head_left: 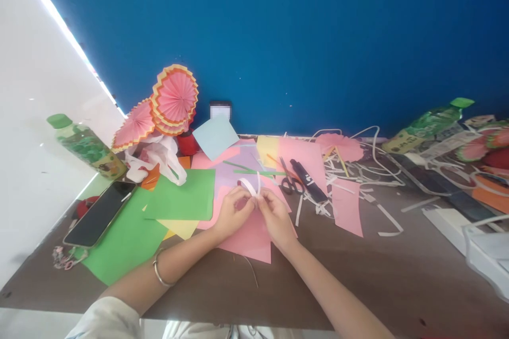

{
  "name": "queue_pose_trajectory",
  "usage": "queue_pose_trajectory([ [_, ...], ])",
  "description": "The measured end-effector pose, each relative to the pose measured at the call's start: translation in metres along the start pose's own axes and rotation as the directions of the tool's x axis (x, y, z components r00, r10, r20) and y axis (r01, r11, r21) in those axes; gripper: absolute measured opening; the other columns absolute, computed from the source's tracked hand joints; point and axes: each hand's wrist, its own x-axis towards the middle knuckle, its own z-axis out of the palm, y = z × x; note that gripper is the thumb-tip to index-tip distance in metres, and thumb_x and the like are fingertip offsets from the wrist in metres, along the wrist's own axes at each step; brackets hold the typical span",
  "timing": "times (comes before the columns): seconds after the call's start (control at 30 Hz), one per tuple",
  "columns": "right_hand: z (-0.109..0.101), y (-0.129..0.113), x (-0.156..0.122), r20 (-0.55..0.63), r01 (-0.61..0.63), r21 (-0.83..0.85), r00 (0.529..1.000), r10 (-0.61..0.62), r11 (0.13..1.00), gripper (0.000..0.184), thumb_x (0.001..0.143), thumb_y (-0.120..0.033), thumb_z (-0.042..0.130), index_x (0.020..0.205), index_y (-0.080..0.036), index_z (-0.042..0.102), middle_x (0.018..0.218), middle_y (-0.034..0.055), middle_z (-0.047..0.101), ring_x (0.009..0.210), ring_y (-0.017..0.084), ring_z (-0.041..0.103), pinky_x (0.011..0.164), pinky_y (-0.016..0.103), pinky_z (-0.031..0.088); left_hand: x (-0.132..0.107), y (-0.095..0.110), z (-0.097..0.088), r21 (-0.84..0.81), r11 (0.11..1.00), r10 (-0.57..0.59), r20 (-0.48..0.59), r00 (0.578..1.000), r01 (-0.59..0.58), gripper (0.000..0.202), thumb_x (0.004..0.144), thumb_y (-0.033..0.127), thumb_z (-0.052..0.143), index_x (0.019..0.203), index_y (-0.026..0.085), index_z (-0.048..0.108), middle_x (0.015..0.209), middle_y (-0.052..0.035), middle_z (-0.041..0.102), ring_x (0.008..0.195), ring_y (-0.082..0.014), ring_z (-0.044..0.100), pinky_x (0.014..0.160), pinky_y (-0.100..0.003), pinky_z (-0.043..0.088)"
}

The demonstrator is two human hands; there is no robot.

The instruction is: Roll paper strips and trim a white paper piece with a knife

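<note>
Between my two hands is a narrow white paper strip (248, 187), bent into a loop with one end standing up. My left hand (234, 209) pinches it from the left, thumb against fingers. From the other side my right hand (275, 215) pinches the strip too, and the fingertips of both hands nearly meet. Under the hands lie pink paper sheets (254, 243) and a purple sheet (233, 175). Black-handled scissors (292, 184) rest just right of the hands, beside a dark tube-shaped object (308, 180). Green strips (254, 172) lie behind the fingers.
On the left are green sheets (123, 238), a phone (101, 214), a green-capped bottle (85, 145), a white plastic bag (161, 159) and pink pleated paper fans (175, 98). White paper scraps (382, 217) litter the right. A blue wall (298, 47) closes off the back.
</note>
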Motion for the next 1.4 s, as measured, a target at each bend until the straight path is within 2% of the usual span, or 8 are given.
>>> queue_pose_trajectory([
  [0.17, 0.001, 0.0, -0.001, 0.022, 0.003, 0.002, 1.0, -0.003, 1.0, 0.026, 0.084, -0.039, 0.044, 0.065, -0.02, 0.044, 0.065, -0.0022, 0.041, 0.066, 0.014, 0.042, 0.066, 0.026, 0.037, 0.001, -0.001, 0.001, -0.12, 0.991, -0.055, -0.002, 0.998, 0.054, 0.017, 0.074, 0.02, 0.051, 0.058, 0.017, 0.056, 0.065, -0.0012, 0.055, 0.07, -0.0141, 0.051, 0.071, -0.028, 0.04],
  [0.37, 0.001, 0.001, -0.001, 0.023, 0.002, 0.009, 1.0, -0.002, 1.0, 0.029, 0.084, -0.042, 0.043, 0.066, -0.02, 0.046, 0.068, -0.0014, 0.044, 0.067, 0.014, 0.044, 0.068, 0.026, 0.038, 0.006, -0.004, 0.001, -0.288, 0.94, -0.194, -0.004, 0.981, 0.185, 0.022, 0.073, 0.022, 0.052, 0.052, 0.016, 0.056, 0.055, 0.0, 0.057, 0.062, -0.0129, 0.053, 0.068, -0.027, 0.042],
  [0.57, -0.001, -0.001, -0.002, -0.089, -0.008, -0.051, 0.996, 0.003, 0.999, 0.025, 0.081, -0.043, 0.048, 0.08, -0.02, 0.056, 0.09, 0.0035, 0.056, 0.086, 0.018, 0.052, 0.08, 0.03, 0.04, 0.012, -0.009, -0.001, -0.47, 0.847, -0.287, -0.012, 0.958, 0.248, 0.023, 0.073, 0.031, 0.055, 0.056, 0.016, 0.06, 0.055, 0.0005, 0.059, 0.061, -0.0138, 0.057, 0.068, -0.028, 0.045],
  [0.87, -0.002, -0.004, -0.004, -0.149, 0.059, 0.02, 0.987, -0.055, 0.998, 0.018, 0.078, -0.039, 0.055, 0.076, -0.021, 0.052, 0.078, 0.0029, 0.058, 0.082, 0.018, 0.055, 0.081, 0.034, 0.043, 0.014, -0.019, 0.001, -0.638, 0.65, -0.471, 0.087, 0.878, 0.412, 0.027, 0.071, 0.042, 0.058, 0.069, 0.015, 0.056, 0.062, -0.0026, 0.061, 0.063, -0.019, 0.063, 0.061, -0.032, 0.05],
  [1.03, -0.006, -0.005, -0.004, -0.239, 0.075, 0.038, 0.969, -0.064, 0.996, 0.017, 0.076, -0.036, 0.059, 0.075, -0.02, 0.053, 0.077, 0.0019, 0.057, 0.078, 0.016, 0.055, 0.079, 0.034, 0.044, 0.021, -0.011, -0.004, -0.733, 0.546, -0.551, 0.051, 0.833, 0.406, 0.021, 0.07, 0.033, 0.059, 0.069, 0.013, 0.054, 0.065, -0.0033, 0.06, 0.066, -0.0188, 0.064, 0.066, -0.032, 0.051],
  [1.13, -0.012, -0.004, -0.001, -0.276, 0.091, 0.142, 0.96, -0.048, 0.986, 0.016, 0.074, -0.035, 0.062, 0.075, -0.021, 0.054, 0.075, 0.0003, 0.056, 0.076, 0.014, 0.055, 0.078, 0.032, 0.044, 0.025, -0.015, -0.008, -0.751, 0.525, -0.582, 0.027, 0.813, 0.401, 0.013, 0.073, 0.026, 0.054, 0.069, 0.013, 0.053, 0.069, -0.0039, 0.06, 0.069, -0.0155, 0.063, 0.07, -0.029, 0.051],
  [1.27, -0.017, -0.006, 0.005, -0.24, 0.074, 0.362, 0.971, 0.017, 0.929, 0.019, 0.07, -0.036, 0.066, 0.077, -0.022, 0.055, 0.072, -0.0017, 0.055, 0.073, 0.012, 0.055, 0.078, 0.032, 0.044, 0.031, -0.029, -0.015, -0.805, 0.487, -0.577, -0.005, 0.817, 0.339, 0.008, 0.076, 0.021, 0.05, 0.073, 0.014, 0.054, 0.076, -0.0041, 0.062, 0.077, -0.0125, 0.062, 0.075, -0.024, 0.05],
  [1.4, -0.017, -0.009, 0.008, -0.211, 0.009, 0.426, 0.973, 0.09, 0.905, 0.022, 0.067, -0.037, 0.068, 0.077, -0.023, 0.055, 0.069, -0.0021, 0.055, 0.069, 0.012, 0.056, 0.076, 0.034, 0.047, 0.034, -0.034, -0.021, -0.839, 0.452, -0.547, 0.009, 0.837, 0.304, 0.015, 0.078, 0.024, 0.048, 0.081, 0.014, 0.058, 0.091, -0.0082, 0.064, 0.088, -0.0151, 0.061, 0.081, -0.026, 0.05],
])
